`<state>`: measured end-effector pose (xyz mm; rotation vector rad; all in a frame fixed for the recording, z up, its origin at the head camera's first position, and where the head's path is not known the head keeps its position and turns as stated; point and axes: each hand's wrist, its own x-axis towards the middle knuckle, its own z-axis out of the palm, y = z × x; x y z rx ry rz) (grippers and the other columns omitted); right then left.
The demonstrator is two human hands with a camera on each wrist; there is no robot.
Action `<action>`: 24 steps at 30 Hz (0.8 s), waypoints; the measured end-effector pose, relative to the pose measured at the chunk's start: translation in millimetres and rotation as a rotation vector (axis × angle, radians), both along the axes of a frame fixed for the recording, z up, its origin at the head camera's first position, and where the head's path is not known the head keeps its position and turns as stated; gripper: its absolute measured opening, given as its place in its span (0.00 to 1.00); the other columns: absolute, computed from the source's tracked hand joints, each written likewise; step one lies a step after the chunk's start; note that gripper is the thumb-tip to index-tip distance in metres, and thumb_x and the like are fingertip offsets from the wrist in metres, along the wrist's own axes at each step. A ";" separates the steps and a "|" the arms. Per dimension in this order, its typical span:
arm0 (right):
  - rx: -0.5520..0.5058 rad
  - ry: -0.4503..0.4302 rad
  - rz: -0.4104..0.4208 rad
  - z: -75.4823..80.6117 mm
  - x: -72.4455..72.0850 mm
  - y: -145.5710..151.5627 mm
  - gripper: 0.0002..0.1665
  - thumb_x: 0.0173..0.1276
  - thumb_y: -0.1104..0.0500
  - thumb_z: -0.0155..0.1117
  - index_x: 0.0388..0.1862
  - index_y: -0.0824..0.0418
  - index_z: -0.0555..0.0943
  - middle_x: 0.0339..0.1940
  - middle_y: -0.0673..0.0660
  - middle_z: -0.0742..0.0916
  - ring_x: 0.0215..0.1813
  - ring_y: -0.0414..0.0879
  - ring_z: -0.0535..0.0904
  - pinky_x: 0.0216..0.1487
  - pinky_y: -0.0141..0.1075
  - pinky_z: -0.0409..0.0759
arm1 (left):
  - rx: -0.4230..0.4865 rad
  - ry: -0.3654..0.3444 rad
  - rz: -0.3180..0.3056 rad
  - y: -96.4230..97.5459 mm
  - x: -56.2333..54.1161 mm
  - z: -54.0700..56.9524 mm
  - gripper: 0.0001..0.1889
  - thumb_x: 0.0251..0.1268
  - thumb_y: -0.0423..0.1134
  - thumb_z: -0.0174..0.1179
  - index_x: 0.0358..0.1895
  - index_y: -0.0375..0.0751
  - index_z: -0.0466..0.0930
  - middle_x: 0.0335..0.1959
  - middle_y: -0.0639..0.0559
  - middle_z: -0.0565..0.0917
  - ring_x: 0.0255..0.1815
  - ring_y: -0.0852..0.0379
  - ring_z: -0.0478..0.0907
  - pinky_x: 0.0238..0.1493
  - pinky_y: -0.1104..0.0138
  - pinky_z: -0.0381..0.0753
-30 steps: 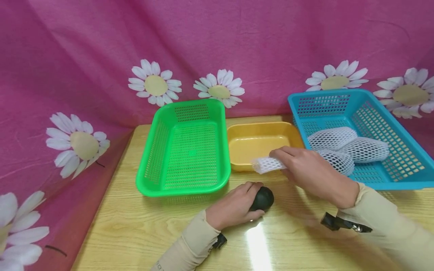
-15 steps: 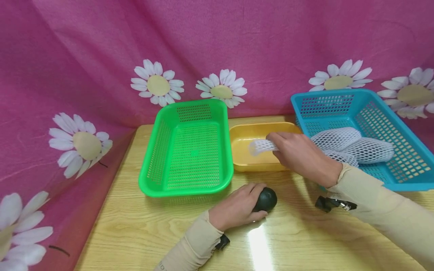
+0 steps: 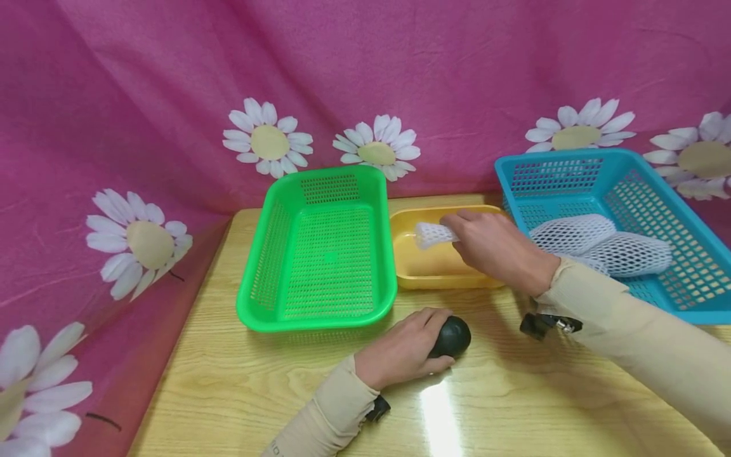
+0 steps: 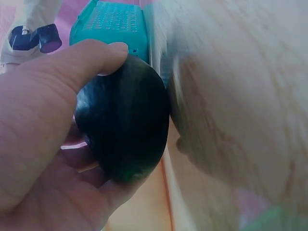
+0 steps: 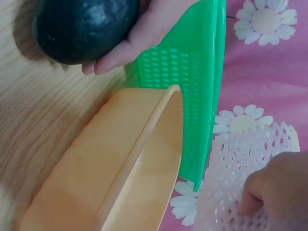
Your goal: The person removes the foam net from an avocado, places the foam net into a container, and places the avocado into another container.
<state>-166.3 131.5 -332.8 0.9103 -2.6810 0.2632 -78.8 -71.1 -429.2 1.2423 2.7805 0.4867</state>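
My left hand (image 3: 402,348) grips a dark green, glossy oval fruit (image 3: 453,336) on the table, just in front of the yellow basin. In the left wrist view the thumb and fingers curl round this fruit (image 4: 127,120), which lies against the wood. My right hand (image 3: 493,244) pinches a white foam net sleeve (image 3: 432,235) above the yellow basin (image 3: 440,283). The right wrist view has the sleeve (image 5: 231,178) hanging over the basin's far side, between thumb and fingers; its mesh looks slack and flattened.
A green basket (image 3: 328,266) with nothing in it stands to the left of the yellow basin. On the right, a blue basket (image 3: 562,166) holds several white-netted bundles (image 3: 634,254). Behind everything hangs a pink cloth (image 3: 457,82) printed with daisies.
My right hand has carried the foam net sleeve away from me and slightly left, from the near rim to above the yellow basin. The left hand has kept its hold on the fruit.
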 end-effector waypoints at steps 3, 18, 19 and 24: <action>0.007 -0.009 -0.020 0.3 -6.4 -3.7 0.17 0.64 0.70 0.65 0.52 0.66 0.82 0.41 0.62 0.89 0.33 0.58 0.86 0.32 0.51 0.85 | -0.004 -0.001 0.007 0.2 0.1 0.7 0.36 0.70 0.54 0.66 0.73 0.37 0.68 0.64 0.45 0.81 0.59 0.54 0.84 0.61 0.68 0.84; 0.002 -0.103 -0.048 -12.3 -36.8 -11.5 0.17 0.67 0.72 0.58 0.54 0.69 0.82 0.41 0.66 0.90 0.37 0.61 0.87 0.40 0.54 0.87 | -0.037 0.021 0.005 -0.4 -1.2 -2.0 0.37 0.70 0.55 0.65 0.74 0.37 0.67 0.65 0.45 0.80 0.63 0.54 0.83 0.66 0.67 0.81; -0.002 -0.105 -0.047 -13.7 -38.3 -11.8 0.17 0.67 0.72 0.58 0.54 0.69 0.81 0.41 0.66 0.90 0.36 0.61 0.87 0.40 0.54 0.87 | -0.038 0.016 0.007 -0.3 -1.2 -2.1 0.37 0.70 0.55 0.65 0.74 0.37 0.66 0.65 0.45 0.80 0.63 0.54 0.82 0.66 0.67 0.81; -0.007 -0.115 -0.046 -20.2 -46.8 -15.4 0.15 0.67 0.73 0.57 0.51 0.69 0.81 0.38 0.66 0.89 0.34 0.60 0.86 0.37 0.53 0.86 | -0.035 0.015 0.009 -0.5 -1.5 -3.1 0.37 0.70 0.55 0.65 0.74 0.37 0.67 0.65 0.46 0.81 0.63 0.54 0.83 0.66 0.67 0.81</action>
